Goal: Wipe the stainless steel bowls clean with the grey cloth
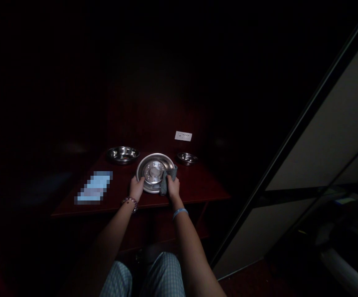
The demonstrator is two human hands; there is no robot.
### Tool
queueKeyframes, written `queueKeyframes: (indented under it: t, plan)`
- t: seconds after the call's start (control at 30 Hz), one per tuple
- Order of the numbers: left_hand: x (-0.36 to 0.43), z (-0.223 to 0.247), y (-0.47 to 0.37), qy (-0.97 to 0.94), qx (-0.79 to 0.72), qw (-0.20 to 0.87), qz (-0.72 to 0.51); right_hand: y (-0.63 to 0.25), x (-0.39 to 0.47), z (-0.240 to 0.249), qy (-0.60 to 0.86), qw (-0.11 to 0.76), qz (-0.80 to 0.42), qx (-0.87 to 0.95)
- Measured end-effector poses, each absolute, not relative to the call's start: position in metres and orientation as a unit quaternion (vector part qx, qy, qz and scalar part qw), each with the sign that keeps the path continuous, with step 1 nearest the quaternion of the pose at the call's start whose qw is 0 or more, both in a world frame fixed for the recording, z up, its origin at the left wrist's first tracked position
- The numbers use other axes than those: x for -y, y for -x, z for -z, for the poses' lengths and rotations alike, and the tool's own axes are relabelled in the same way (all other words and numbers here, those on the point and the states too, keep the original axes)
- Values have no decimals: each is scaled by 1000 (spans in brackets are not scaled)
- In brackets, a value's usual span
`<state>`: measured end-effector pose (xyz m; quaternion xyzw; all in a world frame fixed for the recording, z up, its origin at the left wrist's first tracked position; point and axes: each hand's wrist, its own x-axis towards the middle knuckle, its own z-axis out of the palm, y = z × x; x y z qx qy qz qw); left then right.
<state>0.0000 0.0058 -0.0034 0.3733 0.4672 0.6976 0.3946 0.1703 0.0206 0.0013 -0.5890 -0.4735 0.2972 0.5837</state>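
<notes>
A shiny round steel bowl (153, 170), its inside facing me, is tilted up near the front of the table. My left hand (136, 188) grips its left rim, thumb on the inner side. A grey cloth (164, 184) is folded over the bowl's right rim. My right hand (173, 185) is closed on this cloth, pinching it against the rim with the thumb. The fingers behind the bowl are hidden on both sides.
On the dark red table (117, 205) stand a wide steel bowl (123, 154) at back left and a smaller steel bowl (187, 158) at back right. A pixelated bright flat object (95, 187) lies left. A white socket plate (183, 136) is on the wall behind. A pale partition (318, 136) rises right.
</notes>
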Motion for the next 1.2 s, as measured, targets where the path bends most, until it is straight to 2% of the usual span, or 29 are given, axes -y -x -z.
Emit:
queueKeyframes:
  t: [0.27, 1.2]
  plan:
    - [-4, 0, 0, -382, -515, 378, -668, -170, -15, -7, 593, 581, -296, 473]
    - [-3, -2, 0, -357, -486, 403, -689, -168, -18, -6, 588, 582, -307, 470]
